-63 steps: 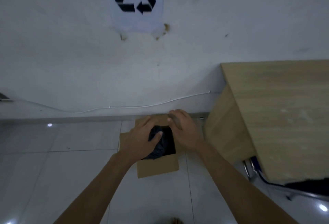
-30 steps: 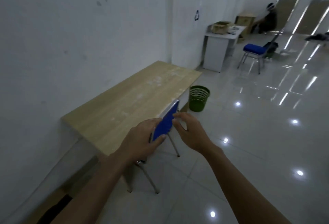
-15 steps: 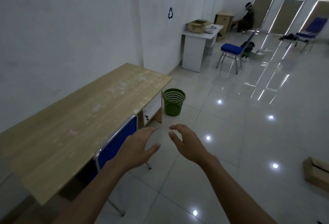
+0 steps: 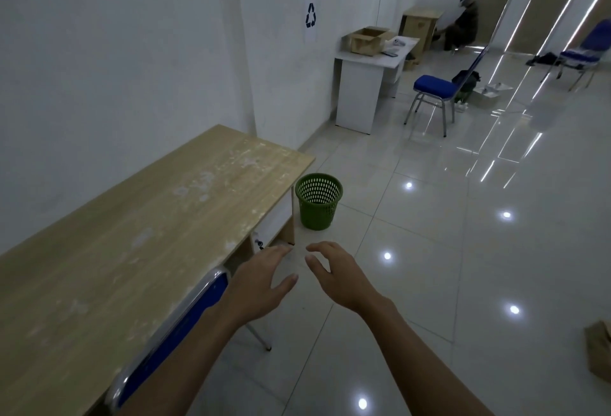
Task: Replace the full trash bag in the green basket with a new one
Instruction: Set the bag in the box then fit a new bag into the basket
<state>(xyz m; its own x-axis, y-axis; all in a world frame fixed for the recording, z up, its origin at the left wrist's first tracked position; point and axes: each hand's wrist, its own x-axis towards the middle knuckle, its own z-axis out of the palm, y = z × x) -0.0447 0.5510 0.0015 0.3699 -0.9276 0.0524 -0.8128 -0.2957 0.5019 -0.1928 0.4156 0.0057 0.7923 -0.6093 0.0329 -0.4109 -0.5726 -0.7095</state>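
Centrally, two bare hands off the open long side of one wooden desk (image 4: 139, 233): left hand (image 4: 261, 286) nearer the desk, right hand (image 4: 337, 275) farther from it, close together without touching. Both relaxed, fingers spread and lightly bent, gripping nothing.

One green basket (image 4: 318, 200): round, tapering downward, plastic, wall pierced by rows of small holes. Stands upright on the floor (image 4: 446, 250) just beyond the desk's far end, near its corner, well apart from both hands.

Desk top: long rectangle of pale wood grain, mottled with whitish scuffs, set along the white wall.

Three blue chairs:
- first chair (image 4: 178, 333), against the desk's open side, curved blue back in a shiny metal frame, beneath the left forearm;
- second chair (image 4: 431, 86), padded seat on thin metal legs, well beyond the desk's far end;
- third chair (image 4: 585, 48), farthest from the desk.

One white desk (image 4: 360, 91), boxy and smooth, beyond the wooden desk along the same wall, carrying one open cardboard box (image 4: 367, 39). One recycling sign (image 4: 310, 14), dark arrows on white paper, on the wall beyond the desk's far end. One crouched person (image 4: 461, 23) beside one wooden cabinet (image 4: 418, 27), far past the desk.

Floor: glossy pale tiles dotted with round light reflections.
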